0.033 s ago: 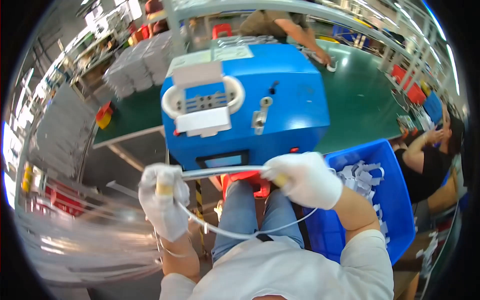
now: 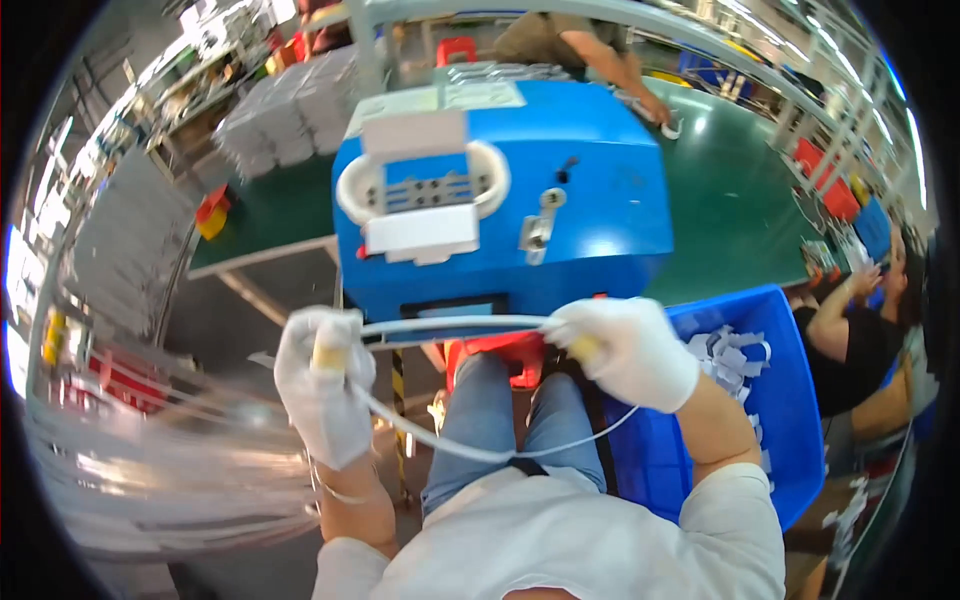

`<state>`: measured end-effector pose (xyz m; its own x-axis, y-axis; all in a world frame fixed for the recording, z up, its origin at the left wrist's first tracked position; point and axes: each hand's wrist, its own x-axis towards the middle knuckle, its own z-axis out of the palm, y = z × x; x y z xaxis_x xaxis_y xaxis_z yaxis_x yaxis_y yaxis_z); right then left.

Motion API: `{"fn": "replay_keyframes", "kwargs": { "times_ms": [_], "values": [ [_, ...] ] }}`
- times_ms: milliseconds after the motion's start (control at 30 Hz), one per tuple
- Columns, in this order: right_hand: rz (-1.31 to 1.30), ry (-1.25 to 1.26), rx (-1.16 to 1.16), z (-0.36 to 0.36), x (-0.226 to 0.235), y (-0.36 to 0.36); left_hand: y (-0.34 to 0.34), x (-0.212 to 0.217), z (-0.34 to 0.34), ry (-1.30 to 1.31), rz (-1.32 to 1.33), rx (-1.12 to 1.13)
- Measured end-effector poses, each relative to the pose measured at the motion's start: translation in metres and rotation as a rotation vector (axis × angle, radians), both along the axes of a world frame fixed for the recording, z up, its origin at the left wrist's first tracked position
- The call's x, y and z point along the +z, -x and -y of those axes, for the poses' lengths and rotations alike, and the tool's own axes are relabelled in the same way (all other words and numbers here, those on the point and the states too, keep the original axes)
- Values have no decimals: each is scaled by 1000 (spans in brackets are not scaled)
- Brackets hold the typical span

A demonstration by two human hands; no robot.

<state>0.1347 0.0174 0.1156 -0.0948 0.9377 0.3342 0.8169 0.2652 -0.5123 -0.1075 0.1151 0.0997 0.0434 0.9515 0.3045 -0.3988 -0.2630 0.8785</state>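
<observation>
A thin white cable (image 2: pixel 455 323) runs between my two gloved hands in front of a blue machine (image 2: pixel 610 225). One length spans almost straight from hand to hand, and another sags in a loop over my lap. My left hand (image 2: pixel 322 385) is closed round the cable at the left end. At the other end, my right hand (image 2: pixel 640 355) pinches it. Both white gloves show a yellowish patch at the fingers. On the machine's top sit a white oval ring (image 2: pixel 352 195) round a row of metal blocks, two white flaps and a small metal latch (image 2: pixel 541 228).
A blue bin (image 2: pixel 800 420) with white pieces stands at my right, close to my forearm. The machine is on a green table (image 2: pixel 735 215). Left of me are blurred clear strands (image 2: pixel 200 470). Across the table, another person's hand (image 2: pixel 655 108) holds a white item.
The view has shifted slightly, so the machine sits a little further right and higher. My right hand has moved slightly right, still pinching the cable; the hanging loop has risen slightly.
</observation>
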Motion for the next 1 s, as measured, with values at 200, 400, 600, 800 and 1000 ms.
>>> {"fn": "replay_keyframes", "kwargs": {
  "times_ms": [200,400,600,800,1000],
  "values": [
    [-361,187,-197,-7,-6,-26,16,-4,-53,152,-50,38],
    [-394,164,-439,7,-12,-45,18,9,-76,98,-155,-158],
    [-491,127,-533,18,-12,-52,-4,15,-94,100,-113,-188],
    [-523,46,-558,16,-17,-60,-19,5,-102,169,-16,-156],
    [-450,61,-593,24,-12,-73,-31,-1,-95,43,-161,22]
  ]
}}
